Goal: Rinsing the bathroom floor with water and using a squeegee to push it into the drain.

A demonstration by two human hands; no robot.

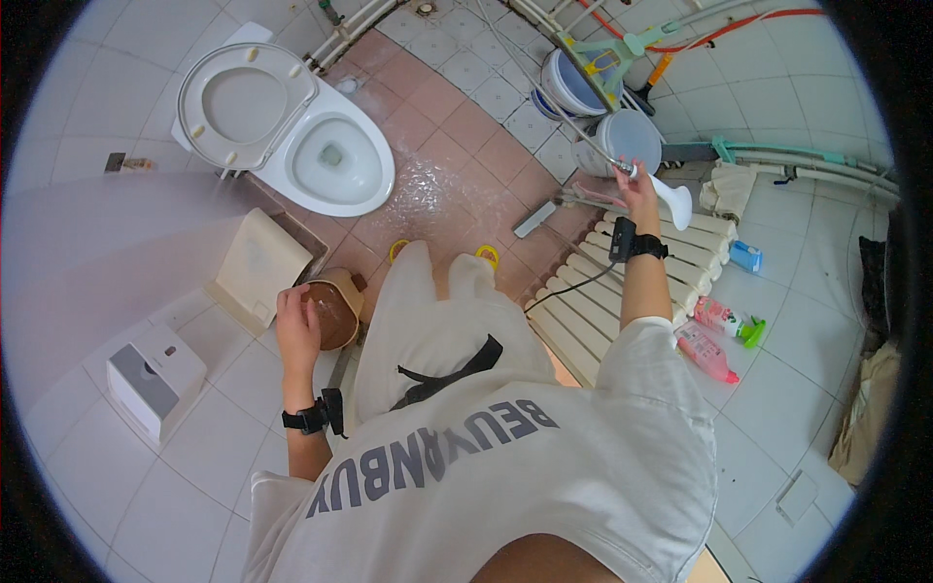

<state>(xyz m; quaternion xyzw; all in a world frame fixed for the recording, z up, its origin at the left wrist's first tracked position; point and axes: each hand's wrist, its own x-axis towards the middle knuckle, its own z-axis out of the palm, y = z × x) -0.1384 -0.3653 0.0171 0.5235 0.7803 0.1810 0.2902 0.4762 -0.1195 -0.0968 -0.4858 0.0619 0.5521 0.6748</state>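
Note:
My right hand (637, 191) is closed around the handle of a white shower head (673, 202), held out to the right. Its metal hose (525, 73) runs from the hand toward the far wall. My left hand (297, 323) hovers by the rim of a brown and beige bin (339, 309), fingers loosely bent and apart, with nothing visible in them. Whether it touches the bin cannot be made out. Each wrist wears a black strap with a small device.
A toilet (342, 160) with its lid raised stands far left on wet pink tiles (428, 194). Buckets (622, 141) and a squeegee (535, 220) lie ahead to the right. A white radiator (603, 316) runs along the right, beside bottles (708, 352). A wall dispenser (155, 379) is left.

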